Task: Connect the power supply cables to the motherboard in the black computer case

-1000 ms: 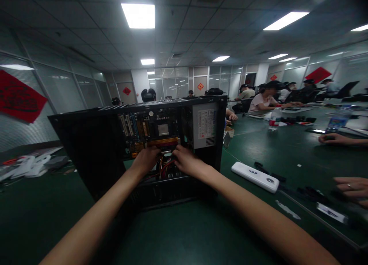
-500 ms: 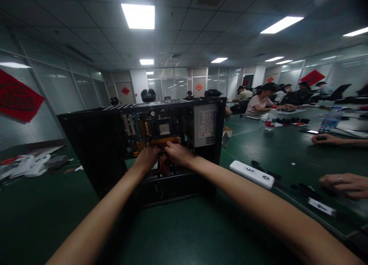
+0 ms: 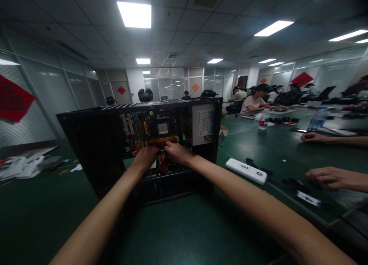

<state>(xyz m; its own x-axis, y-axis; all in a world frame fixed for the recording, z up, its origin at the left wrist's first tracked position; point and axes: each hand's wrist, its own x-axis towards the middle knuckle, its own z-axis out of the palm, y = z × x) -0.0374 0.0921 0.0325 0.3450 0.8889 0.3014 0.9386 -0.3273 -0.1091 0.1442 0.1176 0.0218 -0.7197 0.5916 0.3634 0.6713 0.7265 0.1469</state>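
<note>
A black computer case [image 3: 89,154] stands open on the green table in front of me. Inside it are a motherboard [image 3: 153,119] and, at the upper right, a silver power supply [image 3: 203,123]. Both my hands reach into the case at the motherboard's lower edge. My left hand [image 3: 147,156] has its fingers curled by the orange memory slots [image 3: 163,139]. Close beside it, my right hand [image 3: 176,152] is pinched just above a bundle of red and dark cables [image 3: 163,163]. What either set of fingers grips is hidden.
To the right lie a white power bank [image 3: 246,170] and black cables [image 3: 293,184]. Another person's hands [image 3: 330,177] rest at the right edge. A water bottle [image 3: 263,118] stands farther back. White papers and scraps [image 3: 24,167] lie at the left. Several people sit beyond.
The view has shifted slightly, so the room and the things at right appear farther left. My hands stay at nearly the same place in the case.
</note>
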